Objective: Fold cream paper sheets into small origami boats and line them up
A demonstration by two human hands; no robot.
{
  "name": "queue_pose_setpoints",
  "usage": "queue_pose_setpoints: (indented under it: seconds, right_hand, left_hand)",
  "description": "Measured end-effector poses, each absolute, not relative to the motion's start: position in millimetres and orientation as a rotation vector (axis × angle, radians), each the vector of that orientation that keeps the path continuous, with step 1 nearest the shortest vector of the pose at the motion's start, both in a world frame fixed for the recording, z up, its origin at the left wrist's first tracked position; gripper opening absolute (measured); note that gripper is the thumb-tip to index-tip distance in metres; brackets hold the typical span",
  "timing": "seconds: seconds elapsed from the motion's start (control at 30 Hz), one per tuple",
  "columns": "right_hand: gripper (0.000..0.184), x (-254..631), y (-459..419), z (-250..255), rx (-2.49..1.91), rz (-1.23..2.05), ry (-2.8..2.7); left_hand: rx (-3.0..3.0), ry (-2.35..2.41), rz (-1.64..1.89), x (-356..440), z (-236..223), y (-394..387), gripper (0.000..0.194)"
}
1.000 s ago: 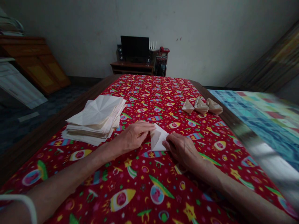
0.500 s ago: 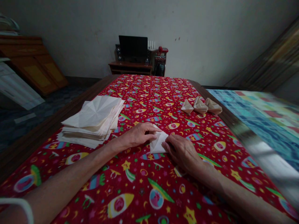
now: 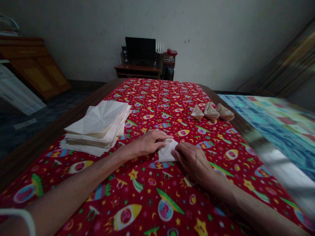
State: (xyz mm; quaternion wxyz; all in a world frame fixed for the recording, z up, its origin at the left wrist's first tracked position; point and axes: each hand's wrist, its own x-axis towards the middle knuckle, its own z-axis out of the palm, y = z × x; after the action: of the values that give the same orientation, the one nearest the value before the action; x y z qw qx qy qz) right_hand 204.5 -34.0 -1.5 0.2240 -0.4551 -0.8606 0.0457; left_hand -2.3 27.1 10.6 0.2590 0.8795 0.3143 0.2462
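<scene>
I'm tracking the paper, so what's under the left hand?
The left hand covers part of the white folded paper, which lies on the red rocket-print tablecloth. The paper's near side shows; the covered part and the cloth beneath are hidden.

In the middle of the picture, the left hand point(image 3: 150, 143) has its fingers on a small folded white paper point(image 3: 169, 154), and the right hand point(image 3: 193, 158) pinches its right side, on a bright red cloth point(image 3: 145, 191) (it has rockets and stars on it). A big pile of paper point(image 3: 99, 119) sits left of the middle, and three little folded paper shapes point(image 3: 211, 112) sit in a row toward the right. Near the top middle, a black screen point(image 3: 140, 50) stands on a brown desk point(image 3: 136, 68).
</scene>
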Motion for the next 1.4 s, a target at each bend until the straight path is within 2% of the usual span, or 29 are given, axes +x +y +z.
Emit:
queue_pose_setpoints:
  seconds: [0.13, 0.27, 0.33, 0.63, 0.73, 0.87, 1.2, 1.4]
  right_hand:
    - [0.016, 213, -30, 3, -1.129, 0.127, -2.294]
    - [0.013, 229, -18, 10, -0.911, 0.041, -2.331]
    - [0.016, 237, -11, 12, -0.863, 0.021, -2.372]
    - [0.029, 257, -16, 24, -1.058, -0.151, -2.408]
    - [0.028, 251, -36, 28, -0.99, -0.015, -2.382]
    - [0.018, 237, -56, 16, -1.019, 0.071, -2.507]
    - [0.019, 223, -58, 2, -1.256, 0.355, -2.26]
    - [0.017, 220, -53, -3, -1.333, 0.286, -2.212]
  left_hand:
    - [2.235, 0.934, 0.632, -19, 20, 28, 0.039]
    - [2.339, 0.781, 0.609, -28, 28, 19, 0.014]
    - [2.449, 0.714, 0.618, -25, 28, 9, 0.009]
    - [2.71, 0.666, 0.667, -1, 11, -23, 0.012]
    - [2.672, 0.654, 0.701, -1, 9, -23, 0.01]
    - [2.592, 0.652, 0.733, -1, 9, -22, 0.01]
    - [2.24, 1.117, 0.774, 6, 7, -18, 0.01]
    - [2.329, 1.242, 0.696, 12, 6, -12, 0.016]
